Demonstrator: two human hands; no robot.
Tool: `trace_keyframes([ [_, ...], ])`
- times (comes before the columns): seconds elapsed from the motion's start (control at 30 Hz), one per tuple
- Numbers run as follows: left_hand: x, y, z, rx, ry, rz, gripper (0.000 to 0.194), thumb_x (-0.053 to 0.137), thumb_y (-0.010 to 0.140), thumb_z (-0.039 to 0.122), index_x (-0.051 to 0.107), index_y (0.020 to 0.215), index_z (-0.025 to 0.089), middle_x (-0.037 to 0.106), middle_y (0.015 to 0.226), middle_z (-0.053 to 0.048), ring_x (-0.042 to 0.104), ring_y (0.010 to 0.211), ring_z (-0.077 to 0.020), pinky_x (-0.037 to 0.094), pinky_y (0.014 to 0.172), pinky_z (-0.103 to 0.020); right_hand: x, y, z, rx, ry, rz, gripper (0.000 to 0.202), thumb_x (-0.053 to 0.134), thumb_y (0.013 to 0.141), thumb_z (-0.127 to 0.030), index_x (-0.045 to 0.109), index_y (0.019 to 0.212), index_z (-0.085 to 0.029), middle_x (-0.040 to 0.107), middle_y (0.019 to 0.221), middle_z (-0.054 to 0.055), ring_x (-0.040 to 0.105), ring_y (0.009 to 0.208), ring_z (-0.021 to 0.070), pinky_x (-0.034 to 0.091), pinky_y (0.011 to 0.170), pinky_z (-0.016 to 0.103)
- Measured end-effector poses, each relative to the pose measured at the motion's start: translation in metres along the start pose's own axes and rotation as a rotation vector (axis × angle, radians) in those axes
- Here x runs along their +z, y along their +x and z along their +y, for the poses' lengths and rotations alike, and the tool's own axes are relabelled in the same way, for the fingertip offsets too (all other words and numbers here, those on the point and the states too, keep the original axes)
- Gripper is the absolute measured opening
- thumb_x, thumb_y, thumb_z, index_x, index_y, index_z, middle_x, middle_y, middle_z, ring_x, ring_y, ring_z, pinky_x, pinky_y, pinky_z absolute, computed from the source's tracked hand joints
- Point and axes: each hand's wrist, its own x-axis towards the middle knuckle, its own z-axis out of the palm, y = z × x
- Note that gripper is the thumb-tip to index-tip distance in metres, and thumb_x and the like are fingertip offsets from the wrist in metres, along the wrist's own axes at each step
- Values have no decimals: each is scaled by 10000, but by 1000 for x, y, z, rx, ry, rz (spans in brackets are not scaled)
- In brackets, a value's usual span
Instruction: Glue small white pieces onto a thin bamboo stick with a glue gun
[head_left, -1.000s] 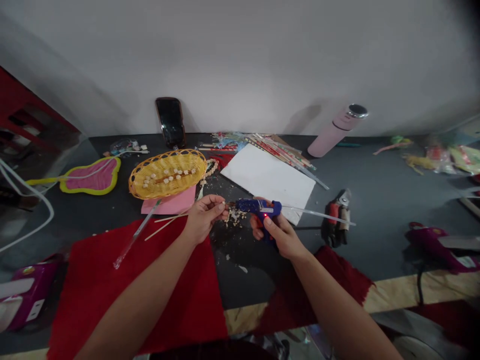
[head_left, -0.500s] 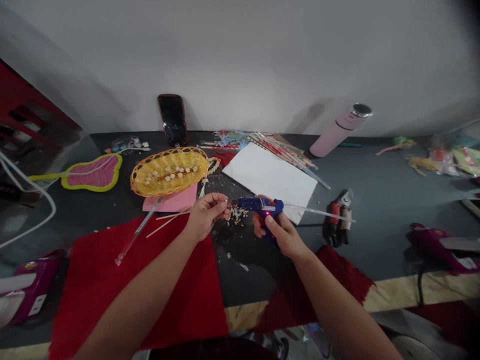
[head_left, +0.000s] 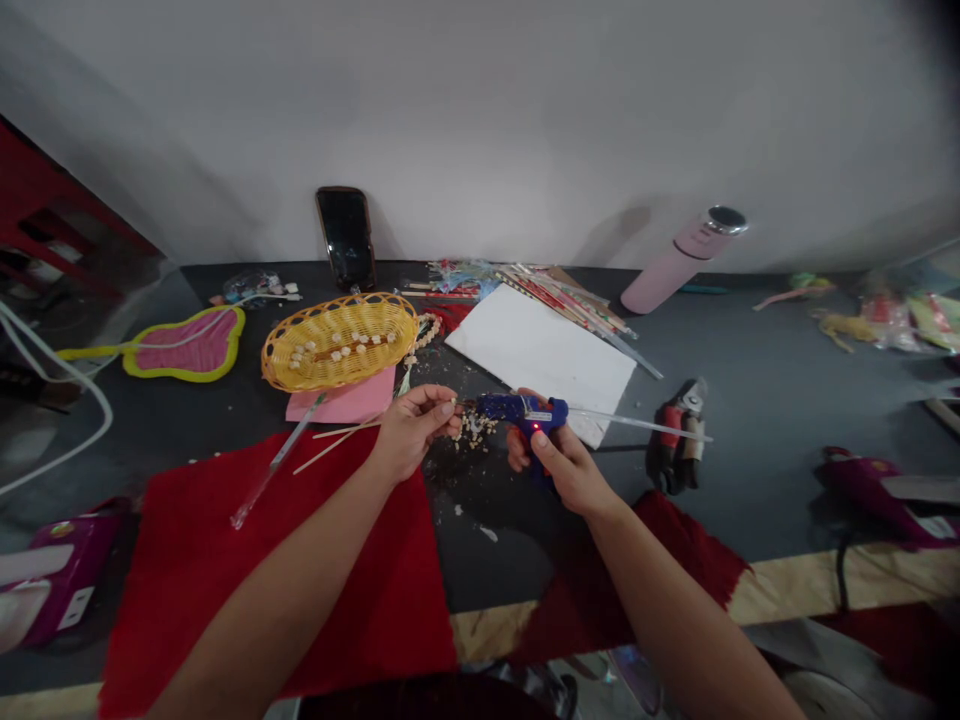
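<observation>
My right hand is wrapped round a blue glue gun with a small red light lit. A long clear glue stick sticks out of its back end. The gun's nozzle points left, close to the fingertips of my left hand. The left thumb and fingers are pinched together on something small, too tiny to make out. Several small cream beads lie scattered on the dark table below the nozzle. Left of them, a yellow wicker basket holds small pale flower-like pieces.
A red cloth and thin sticks lie at the left. A white board lies behind the gun. Pruning shears and a pink bottle are to the right. A phone leans on the wall.
</observation>
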Motion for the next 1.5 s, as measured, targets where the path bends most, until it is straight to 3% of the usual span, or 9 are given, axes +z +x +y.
trace_keyframes([
  [1.5, 1, 0, 1, -3, 10, 13, 242, 725, 656, 233, 613, 849, 138, 653, 716, -9, 600, 581, -70, 515, 561, -181, 1, 0, -3, 18, -88, 10, 468, 484, 864, -448, 363, 1263, -237, 433, 719, -1, 401, 630, 135, 422, 619, 308],
])
